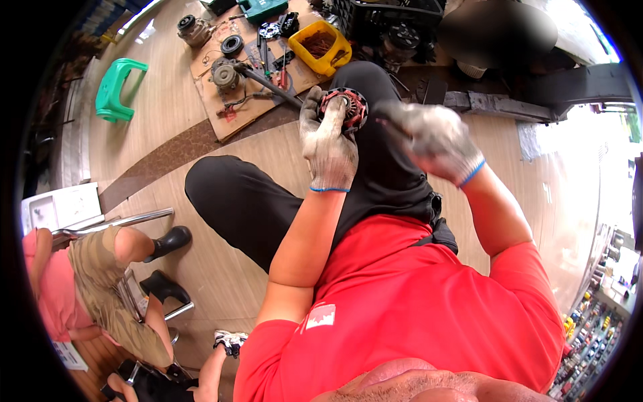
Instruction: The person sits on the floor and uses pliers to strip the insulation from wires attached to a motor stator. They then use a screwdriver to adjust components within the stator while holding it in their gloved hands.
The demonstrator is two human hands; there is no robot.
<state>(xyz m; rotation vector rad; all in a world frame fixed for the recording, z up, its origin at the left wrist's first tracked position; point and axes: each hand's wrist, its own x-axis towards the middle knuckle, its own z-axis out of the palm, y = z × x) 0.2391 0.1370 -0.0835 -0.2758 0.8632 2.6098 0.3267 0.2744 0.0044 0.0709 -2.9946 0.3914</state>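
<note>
My left hand, in a grey-white knitted work glove with a blue cuff, holds a round machine part above my thigh. The part has a dark rim, red sections and a ribbed metal centre, and my fingers lie across its left side. To the right of it, apart from it, my gloved right hand is raised over my knee. Motion smears its fingers, and a dark blur at their tips hides whether they grip anything.
On flattened cardboard ahead lie several metal parts and tools. A yellow cut-open container and a black crate stand behind. A green stool is at far left. Two people sit at lower left; one wears black boots. A dark beam lies right.
</note>
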